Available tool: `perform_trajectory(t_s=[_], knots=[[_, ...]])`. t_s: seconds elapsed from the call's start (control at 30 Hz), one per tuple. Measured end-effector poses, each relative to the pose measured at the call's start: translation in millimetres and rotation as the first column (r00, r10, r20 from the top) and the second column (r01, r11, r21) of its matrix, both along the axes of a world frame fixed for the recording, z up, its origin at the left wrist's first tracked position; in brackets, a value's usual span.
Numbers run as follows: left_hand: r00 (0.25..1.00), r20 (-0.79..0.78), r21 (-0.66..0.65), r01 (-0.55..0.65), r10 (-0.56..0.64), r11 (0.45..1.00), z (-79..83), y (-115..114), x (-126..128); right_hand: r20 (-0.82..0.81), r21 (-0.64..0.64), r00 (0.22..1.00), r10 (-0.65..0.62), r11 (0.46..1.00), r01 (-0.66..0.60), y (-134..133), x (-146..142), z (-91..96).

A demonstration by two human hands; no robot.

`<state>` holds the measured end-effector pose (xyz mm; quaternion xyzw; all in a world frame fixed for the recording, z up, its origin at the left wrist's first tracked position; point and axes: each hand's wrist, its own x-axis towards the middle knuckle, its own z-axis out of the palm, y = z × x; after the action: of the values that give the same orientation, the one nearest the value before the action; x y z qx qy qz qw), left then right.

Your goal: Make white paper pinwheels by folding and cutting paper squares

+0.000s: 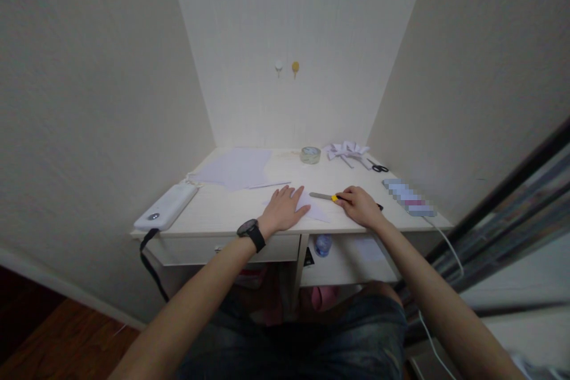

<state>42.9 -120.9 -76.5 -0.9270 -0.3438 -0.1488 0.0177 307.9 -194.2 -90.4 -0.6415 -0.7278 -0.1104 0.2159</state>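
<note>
My left hand (282,212), with a black watch (250,230) on its wrist, lies flat with spread fingers on a small piece of white paper (315,208). Much of that paper is hidden under the hand, and a pointed corner shows to the right. Closed around the dark handle of a utility knife (323,196) is my right hand (357,206). The knife has a yellow collar and a grey front part that points left toward the paper. It lies low over the white desk (222,212).
White paper sheets (244,166) lie at the back left, with a thin folded strip (269,184) before them. A tape roll (310,155), paper strips (347,149), black scissors (380,167) and a phone (408,196) occupy the right. A white device (167,208) stands left. Below is a bottle (323,244).
</note>
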Motion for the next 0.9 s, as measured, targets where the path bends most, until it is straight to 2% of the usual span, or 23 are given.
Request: perform_trajectory(t_s=[0.17, 0.4, 0.53, 0.73, 0.9], knots=[[1.000, 0.026, 0.045, 0.009, -0.010, 0.999, -0.2, 0, 0, -0.023, 0.011, 1.000, 0.015, 1.000, -0.015, 0, -2, -1.7], [0.999, -0.013, 0.082, -0.050, 0.051, 0.995, -3.9, 4, 1, -0.075, -0.024, 0.994, 0.077, 0.997, -0.079, -2, -10, 0.4], [0.992, -0.030, 0.099, -0.122, 0.126, 0.988, -3.4, 2, 3, -0.085, -0.071, 0.990, 0.110, 0.991, -0.116, -4, -13, 4.7], [0.947, 0.047, 0.080, -0.320, 0.317, 0.944, -0.9, -5, 4, -0.121, -0.134, 0.980, 0.156, 0.976, -0.171, -7, -15, 12.7], [0.946, 0.077, 0.081, -0.321, 0.315, 0.944, -0.5, -7, 3, -0.102, -0.147, 0.985, 0.136, 0.978, -0.150, -6, -19, 14.1]])
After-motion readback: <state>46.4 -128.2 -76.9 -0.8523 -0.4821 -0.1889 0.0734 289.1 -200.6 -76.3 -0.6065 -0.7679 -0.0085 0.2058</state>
